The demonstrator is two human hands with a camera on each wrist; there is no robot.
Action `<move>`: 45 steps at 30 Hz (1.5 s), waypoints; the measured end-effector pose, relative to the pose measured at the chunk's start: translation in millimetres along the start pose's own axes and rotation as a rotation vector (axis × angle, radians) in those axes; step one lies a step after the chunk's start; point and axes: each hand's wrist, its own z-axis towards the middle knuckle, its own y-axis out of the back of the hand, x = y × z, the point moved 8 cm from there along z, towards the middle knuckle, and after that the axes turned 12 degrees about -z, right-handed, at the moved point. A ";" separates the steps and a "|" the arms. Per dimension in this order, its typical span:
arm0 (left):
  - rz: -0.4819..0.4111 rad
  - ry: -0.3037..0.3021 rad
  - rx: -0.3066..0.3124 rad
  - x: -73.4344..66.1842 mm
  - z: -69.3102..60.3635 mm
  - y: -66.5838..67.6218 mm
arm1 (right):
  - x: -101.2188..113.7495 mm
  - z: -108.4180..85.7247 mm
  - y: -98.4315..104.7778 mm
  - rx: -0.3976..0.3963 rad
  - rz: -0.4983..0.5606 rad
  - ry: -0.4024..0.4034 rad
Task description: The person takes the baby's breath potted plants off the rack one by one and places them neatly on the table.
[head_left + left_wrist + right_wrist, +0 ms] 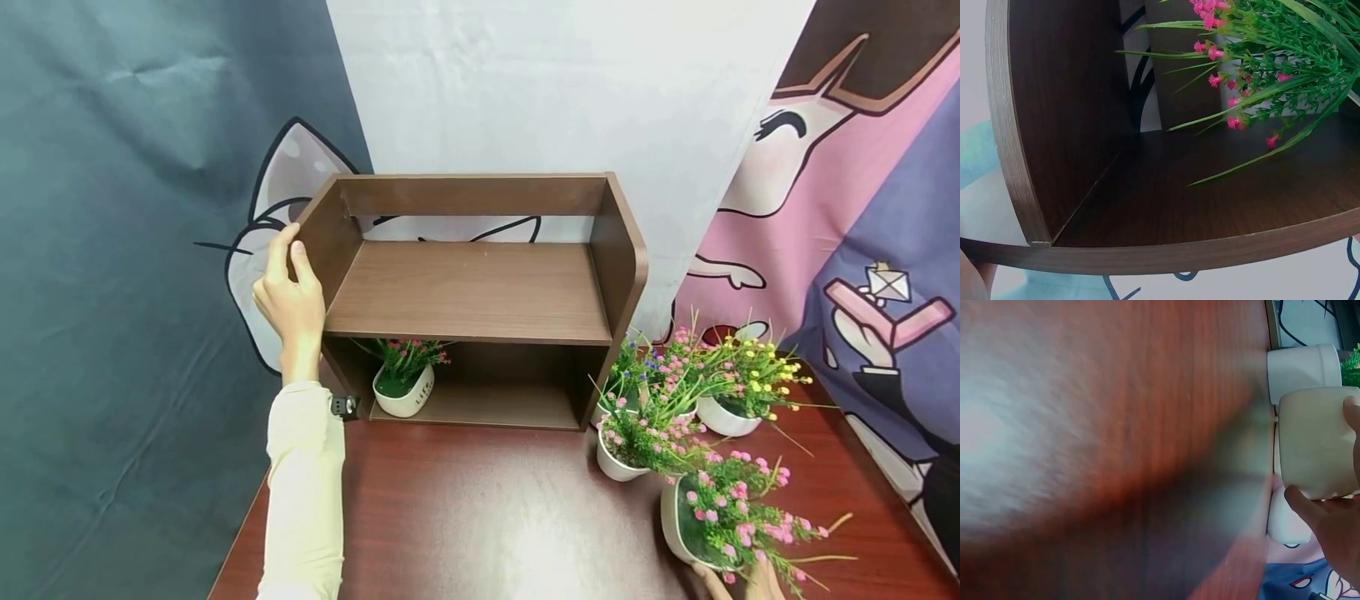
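Observation:
A brown two-tier wooden shelf (pixel 469 292) stands on the table against the backdrop. My left hand (pixel 290 300) grips the front edge of its left side panel. In the lower compartment sits a white pot (pixel 405 395) marked "LIFE", with pink flowers. At the lower right, my right hand (pixel 1335 531) holds an oval white flowerpot (pixel 1317 444) by its side and base; its pink flowers (pixel 738 508) lean right and partly cover the hand in the head view. The right wrist view shows the thumb and a finger against the pot wall.
Right of the shelf, several potted flowers cluster: a pink-flowered pot (pixel 621 454) in front, a yellow-flowered pot (pixel 727 417) behind, and blue flowers (pixel 632 367) close to the side panel. The reddish-brown table (pixel 480 508) extends in front. Printed cloth (pixel 150 250) hangs around it.

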 end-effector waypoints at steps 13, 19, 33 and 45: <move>0.010 0.001 0.000 1.2 0.5 0.2 | 2.1 37.7 -16.0 0.177 0.056 0.225; 0.007 -0.006 0.011 1.6 -0.5 -1.8 | 3.5 45.8 -26.0 0.219 0.104 0.236; 0.018 0.007 0.013 3.6 0.4 -1.3 | -0.3 70.7 -33.0 0.212 0.101 0.241; 0.015 -0.012 0.001 1.5 0.1 0.0 | -12.0 73.4 -56.5 0.377 0.146 0.096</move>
